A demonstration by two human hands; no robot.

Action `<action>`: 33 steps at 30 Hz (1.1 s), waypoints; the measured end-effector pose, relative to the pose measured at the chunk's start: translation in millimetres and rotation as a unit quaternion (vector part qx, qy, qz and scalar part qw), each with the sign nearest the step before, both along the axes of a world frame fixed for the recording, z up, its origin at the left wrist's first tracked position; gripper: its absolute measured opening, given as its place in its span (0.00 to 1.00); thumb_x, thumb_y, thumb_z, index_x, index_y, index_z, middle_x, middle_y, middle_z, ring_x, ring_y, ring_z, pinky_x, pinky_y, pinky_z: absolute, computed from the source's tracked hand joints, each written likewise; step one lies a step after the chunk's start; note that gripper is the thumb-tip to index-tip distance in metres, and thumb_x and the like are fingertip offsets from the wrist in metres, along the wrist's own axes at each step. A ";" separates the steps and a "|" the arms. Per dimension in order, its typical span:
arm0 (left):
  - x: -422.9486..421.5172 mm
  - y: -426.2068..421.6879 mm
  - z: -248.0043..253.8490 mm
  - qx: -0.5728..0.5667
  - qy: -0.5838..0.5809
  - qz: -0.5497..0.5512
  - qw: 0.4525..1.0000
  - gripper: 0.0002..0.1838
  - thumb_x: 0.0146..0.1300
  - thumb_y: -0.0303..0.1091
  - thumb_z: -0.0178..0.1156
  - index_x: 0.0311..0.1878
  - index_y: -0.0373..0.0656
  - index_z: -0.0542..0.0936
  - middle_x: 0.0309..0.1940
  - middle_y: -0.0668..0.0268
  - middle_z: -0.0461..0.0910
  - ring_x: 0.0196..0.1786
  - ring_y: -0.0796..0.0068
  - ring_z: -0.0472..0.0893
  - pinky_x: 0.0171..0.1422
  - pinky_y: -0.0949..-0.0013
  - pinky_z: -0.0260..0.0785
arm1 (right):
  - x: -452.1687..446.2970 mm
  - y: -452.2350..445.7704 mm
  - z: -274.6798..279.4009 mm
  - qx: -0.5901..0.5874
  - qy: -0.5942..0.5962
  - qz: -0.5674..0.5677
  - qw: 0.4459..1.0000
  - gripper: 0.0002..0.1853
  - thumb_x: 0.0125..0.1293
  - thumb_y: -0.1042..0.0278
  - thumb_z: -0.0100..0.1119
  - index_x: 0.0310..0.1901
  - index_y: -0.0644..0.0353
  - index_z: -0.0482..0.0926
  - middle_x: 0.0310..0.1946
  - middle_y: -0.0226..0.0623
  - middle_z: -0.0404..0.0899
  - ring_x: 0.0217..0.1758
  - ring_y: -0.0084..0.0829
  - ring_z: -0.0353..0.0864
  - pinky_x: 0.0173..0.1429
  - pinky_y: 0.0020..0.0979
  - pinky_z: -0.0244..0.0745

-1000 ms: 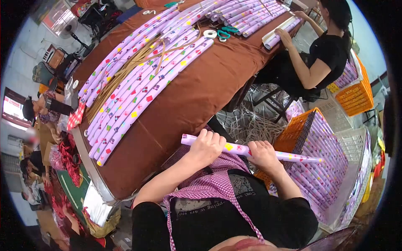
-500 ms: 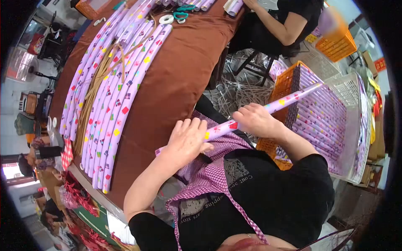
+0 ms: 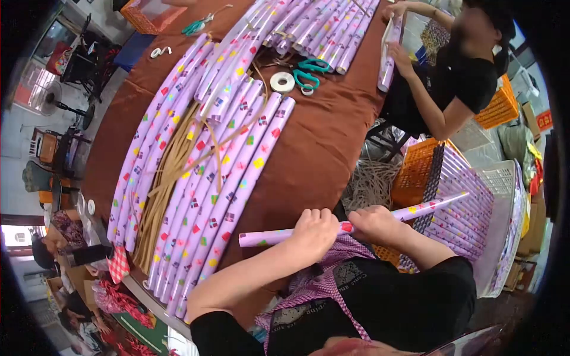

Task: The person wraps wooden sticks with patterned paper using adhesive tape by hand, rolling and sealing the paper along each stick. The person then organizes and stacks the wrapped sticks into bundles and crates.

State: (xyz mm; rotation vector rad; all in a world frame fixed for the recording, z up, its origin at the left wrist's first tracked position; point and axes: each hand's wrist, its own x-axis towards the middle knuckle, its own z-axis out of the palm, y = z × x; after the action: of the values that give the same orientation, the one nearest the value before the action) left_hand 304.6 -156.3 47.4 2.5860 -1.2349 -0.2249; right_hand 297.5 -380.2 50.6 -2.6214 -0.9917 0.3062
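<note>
A lilac roll of wrapping paper [image 3: 267,238], printed with small coloured gift shapes, lies nearly level across my lap by the table edge. My left hand [image 3: 317,231] wraps round it left of its middle, knuckles up. Close beside, my right hand [image 3: 373,222] also grips the roll, whose far end reaches over the crates at right. The left end of the roll sticks out past my left hand over the brown tablecloth [image 3: 303,160]. Several matching rolls [image 3: 237,196] lie side by side on the table, with brown paper strips [image 3: 169,184] among them.
Teal-handled scissors [image 3: 306,80] and a white tape roll [image 3: 282,82] lie on the cloth. An orange crate [image 3: 415,169] and a white crate [image 3: 502,178] stand at right, near many stacked rolls [image 3: 457,213]. A co-worker [image 3: 457,77] sits across, handling another roll [image 3: 387,65].
My view has shifted, showing more of the far table. My hands are closer together on the roll, and its left end now shows beyond my left hand. The co-worker's roll has come into view.
</note>
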 end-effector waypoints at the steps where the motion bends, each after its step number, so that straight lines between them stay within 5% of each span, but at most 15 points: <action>1: 2.2 -1.8 0.5 -0.019 -0.006 0.013 1.000 0.06 0.55 0.30 0.58 0.36 0.40 0.76 0.30 0.59 0.77 0.34 0.61 0.81 0.39 0.60 0.70 | 5.2 4.6 7.9 -0.005 0.023 0.005 1.000 0.12 0.53 0.66 0.65 0.31 0.58 0.71 0.24 0.38 0.77 0.28 0.41 0.83 0.35 0.42 0.78; 6: 3.0 -4.7 35.7 -0.062 0.069 0.023 0.995 0.07 0.59 0.32 0.58 0.38 0.40 0.76 0.27 0.61 0.77 0.31 0.62 0.82 0.36 0.58 0.72 | 10.9 17.0 49.1 -0.007 0.054 0.017 0.998 0.09 0.54 0.67 0.63 0.33 0.58 0.74 0.24 0.39 0.79 0.27 0.41 0.83 0.33 0.41 0.78; 10: 7.0 -9.3 61.7 -0.104 0.165 -0.015 0.981 0.12 0.60 0.36 0.62 0.40 0.38 0.76 0.31 0.54 0.81 0.33 0.54 0.84 0.39 0.51 0.75 | -4.0 15.1 95.7 -0.100 0.075 -0.034 0.992 0.12 0.55 0.63 0.66 0.37 0.57 0.76 0.30 0.36 0.81 0.37 0.38 0.85 0.48 0.40 0.77; 12: 10.9 -15.1 70.4 -0.112 0.308 -0.005 0.945 0.17 0.60 0.41 0.65 0.42 0.37 0.76 0.37 0.46 0.83 0.39 0.45 0.84 0.45 0.46 0.76 | -12.3 4.7 114.9 -0.117 0.066 -0.069 0.989 0.14 0.55 0.60 0.68 0.39 0.57 0.78 0.33 0.37 0.82 0.41 0.38 0.84 0.54 0.40 0.75; 14: 19.8 -31.2 79.5 -0.071 0.369 -0.001 0.927 0.19 0.63 0.44 0.63 0.47 0.38 0.75 0.37 0.45 0.83 0.43 0.42 0.83 0.45 0.45 0.75 | -14.9 -23.6 133.9 0.004 -0.055 -0.109 0.993 0.20 0.55 0.61 0.70 0.49 0.56 0.79 0.43 0.40 0.83 0.51 0.40 0.82 0.62 0.44 0.69; 17: 30.5 -72.2 71.7 -0.009 0.418 0.007 0.908 0.24 0.62 0.50 0.65 0.47 0.37 0.76 0.38 0.43 0.83 0.45 0.40 0.82 0.47 0.46 0.74 | -41.6 -83.6 119.1 0.158 -0.149 -0.274 0.937 0.21 0.57 0.65 0.69 0.52 0.57 0.78 0.47 0.41 0.81 0.52 0.43 0.80 0.60 0.47 0.69; 20: 39.4 -139.4 51.5 -0.002 0.414 -0.016 0.910 0.21 0.62 0.43 0.67 0.48 0.35 0.79 0.36 0.42 0.83 0.43 0.45 0.86 0.45 0.52 0.76 | -92.5 -156.1 52.6 0.216 -0.242 -0.502 0.801 0.13 0.60 0.72 0.65 0.47 0.60 0.79 0.40 0.39 0.80 0.46 0.41 0.79 0.56 0.40 0.71; 22: 45.5 -192.6 40.7 0.002 0.408 -0.052 0.911 0.20 0.61 0.42 0.67 0.47 0.34 0.79 0.32 0.51 0.84 0.34 0.62 0.86 0.40 0.58 0.76 | -137.6 -198.5 18.2 0.247 -0.202 -0.677 0.663 0.10 0.62 0.75 0.62 0.46 0.62 0.79 0.36 0.39 0.79 0.41 0.38 0.78 0.50 0.36 0.72; 23: 49.5 -218.9 26.3 0.035 0.423 -0.069 0.903 0.19 0.62 0.42 0.67 0.46 0.34 0.79 0.30 0.55 0.83 0.30 0.67 0.83 0.36 0.62 0.75 | -167.6 -217.7 -0.9 0.302 -0.118 -0.765 0.556 0.10 0.64 0.73 0.61 0.47 0.62 0.79 0.36 0.38 0.80 0.41 0.33 0.79 0.48 0.33 0.75; 26: 59.7 -307.8 13.6 0.099 0.437 -0.120 0.886 0.17 0.63 0.41 0.66 0.43 0.34 0.78 0.26 0.65 0.80 0.23 0.79 0.78 0.26 0.70 0.70 | -266.7 -249.1 -100.5 0.274 -0.127 -0.922 0.242 0.13 0.67 0.68 0.61 0.50 0.64 0.79 0.40 0.36 0.83 0.45 0.28 0.81 0.52 0.31 0.77; 28: 49.9 -378.1 30.6 0.170 0.520 -0.104 0.831 0.17 0.64 0.40 0.64 0.46 0.34 0.78 0.24 0.67 0.78 0.22 0.80 0.76 0.26 0.72 0.69 | -325.8 -251.8 -125.4 0.216 -0.081 -0.969 0.092 0.18 0.65 0.63 0.65 0.52 0.66 0.79 0.43 0.39 0.83 0.47 0.29 0.81 0.54 0.31 0.76; 33: 2.5 -493.6 -30.9 0.216 0.532 -0.204 0.793 0.16 0.64 0.39 0.65 0.45 0.35 0.78 0.24 0.68 0.78 0.23 0.80 0.77 0.27 0.72 0.70 | -381.2 -262.4 -143.9 0.237 -0.041 -0.970 -0.046 0.31 0.62 0.52 0.68 0.59 0.68 0.75 0.53 0.44 0.81 0.54 0.32 0.79 0.61 0.33 0.72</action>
State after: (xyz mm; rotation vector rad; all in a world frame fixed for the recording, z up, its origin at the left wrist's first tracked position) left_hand 307.1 -650.0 16.5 1.7720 -1.2602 -1.9086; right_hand -83.6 -642.6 -93.2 -0.6924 2.3205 -0.7441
